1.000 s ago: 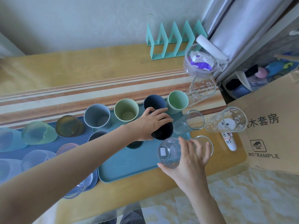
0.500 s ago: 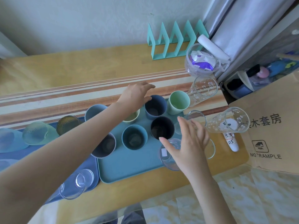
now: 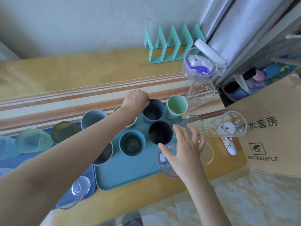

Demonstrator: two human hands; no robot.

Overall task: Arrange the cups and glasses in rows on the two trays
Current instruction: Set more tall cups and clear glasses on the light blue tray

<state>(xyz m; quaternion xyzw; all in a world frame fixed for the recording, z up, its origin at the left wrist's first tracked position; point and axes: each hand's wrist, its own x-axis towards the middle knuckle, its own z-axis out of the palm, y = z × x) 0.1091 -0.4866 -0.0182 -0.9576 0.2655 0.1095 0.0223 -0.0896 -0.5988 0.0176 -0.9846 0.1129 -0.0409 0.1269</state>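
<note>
The teal tray lies on the wooden table and carries most of the cups. The left hand reaches across the tray to its far edge, where its curled fingers grip the rim of the slate-blue cup. To that cup's right, in the tray's far right corner, stands the light green cup. The black cup stands upright on the tray's right side, just nearer than the slate-blue one, with the teal cup beside it toward the tray's middle. The left forearm partly hides a grey cup at the tray's left edge and a pale green ribbed cup farther back.

The right hand is spread wide, fingers straight, over the tray's right edge above a clear glass; I cannot tell whether it touches the glass. Off the tray's right side, two printed glasses lie tilted on the table.

Touching the tray's left side is the blue tray, holding an amber glass, a green glass on its side and a clear tumbler. Beyond the teal tray's far right corner stands a turquoise rack; to the tray's right stands a cardboard box.
</note>
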